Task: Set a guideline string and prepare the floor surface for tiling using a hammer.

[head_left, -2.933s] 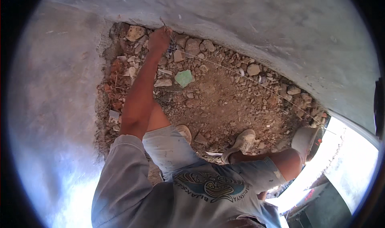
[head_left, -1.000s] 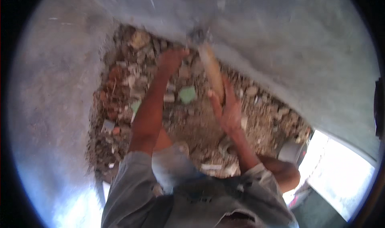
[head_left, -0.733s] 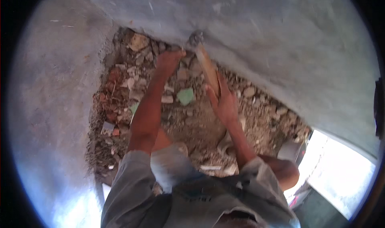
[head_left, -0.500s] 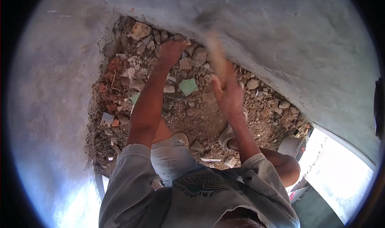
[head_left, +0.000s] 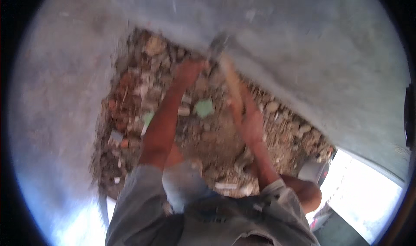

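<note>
A hammer with a wooden handle (head_left: 232, 79) is in my right hand (head_left: 250, 122), its dark, motion-blurred head (head_left: 221, 42) at the foot of the upper concrete wall (head_left: 299, 59). Just left of that head, my left hand (head_left: 192, 68) is closed at the wall's base, over rubble; what it grips is too small and smeared to make out. Around and below both hands lie broken stones, brick pieces and loose soil (head_left: 212, 135), with a green flat fragment (head_left: 203, 108) between my forearms.
A smooth concrete surface (head_left: 56, 107) borders the rubble on the left. At the right are a grey bucket-like container (head_left: 311, 171) and a brightly lit pale surface (head_left: 364, 189). My legs and shorts (head_left: 182, 183) are below me.
Since the earliest frame, my right hand has appeared with the hammer. Its head moves up and down by my left hand at the wall's base. My left hand has shifted right in view.
</note>
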